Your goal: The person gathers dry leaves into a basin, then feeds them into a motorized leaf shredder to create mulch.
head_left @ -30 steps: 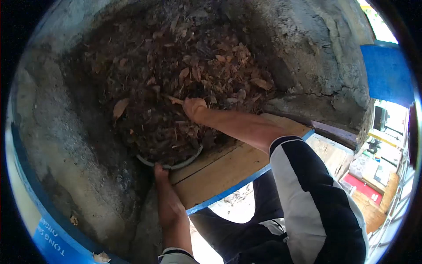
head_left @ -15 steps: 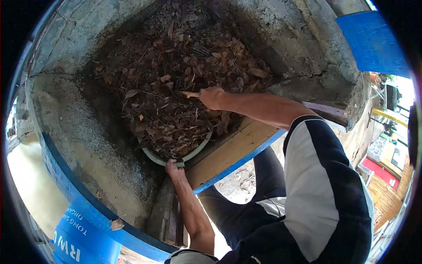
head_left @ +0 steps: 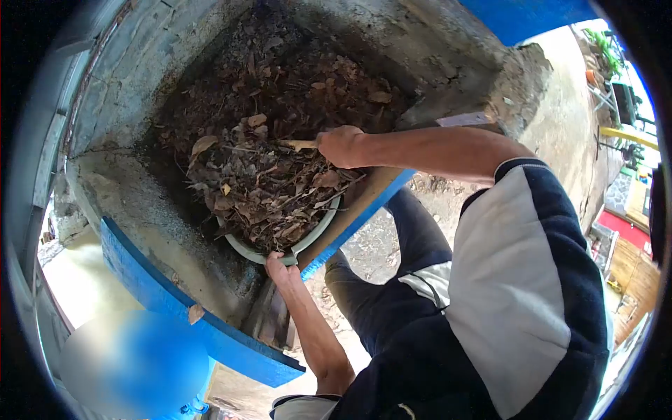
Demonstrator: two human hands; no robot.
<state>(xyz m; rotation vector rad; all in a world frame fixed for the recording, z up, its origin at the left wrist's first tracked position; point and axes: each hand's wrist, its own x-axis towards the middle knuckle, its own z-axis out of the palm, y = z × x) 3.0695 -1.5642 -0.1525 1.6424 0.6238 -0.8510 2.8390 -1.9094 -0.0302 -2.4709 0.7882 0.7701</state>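
My left hand (head_left: 282,266) is closed on the rim of a pale green basin (head_left: 318,234), fingers over its near edge. Dry brown leaves (head_left: 262,217) are heaped in the basin and hide most of it. In my right hand (head_left: 341,146) is a light wooden handle (head_left: 297,144), gripped in a fist. The handle points left over the leaves, and I cannot make out what its other end carries. Behind the basin, a darker bed of leaf litter (head_left: 280,91) spreads back into the concrete enclosure.
Rough concrete walls (head_left: 112,175) enclose the litter. A blue-edged wooden board (head_left: 357,217) runs along the near side, by my legs. A curved blue edge (head_left: 175,294) lies at lower left, with one dry leaf (head_left: 196,313) on it. A blue panel (head_left: 525,17) stands upper right.
The camera view has shifted. More leaves are heaped in the basin, and the wooden handle has moved slightly relative to the pile. Both hands keep their grips.
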